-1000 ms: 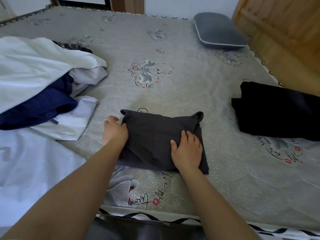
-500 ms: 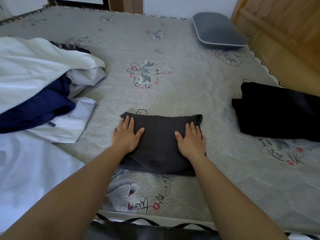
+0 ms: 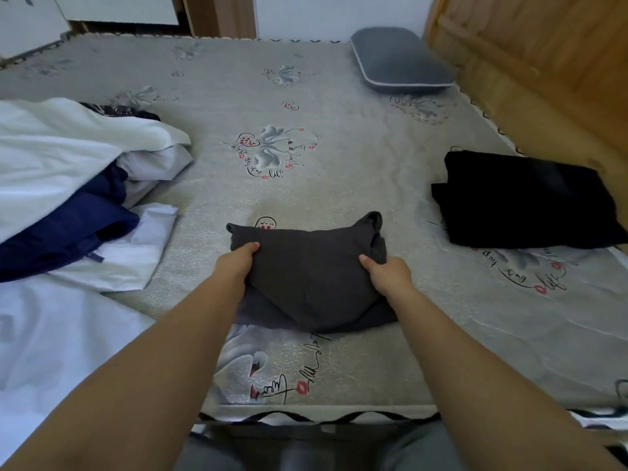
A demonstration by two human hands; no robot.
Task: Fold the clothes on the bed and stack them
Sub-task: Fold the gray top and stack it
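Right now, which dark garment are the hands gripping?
The dark grey folded garment at the near edge, left hand and right hand pinching its sides; the black one lies untouched.

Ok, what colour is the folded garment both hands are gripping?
Dark charcoal grey, plain; folded garment, clearest in the head view.

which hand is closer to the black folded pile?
Right. The right hand grips the right edge of the grey garment, on the side facing the black pile, though a strip of mattress separates them. The left hand grips the garment's left edge, farther away.
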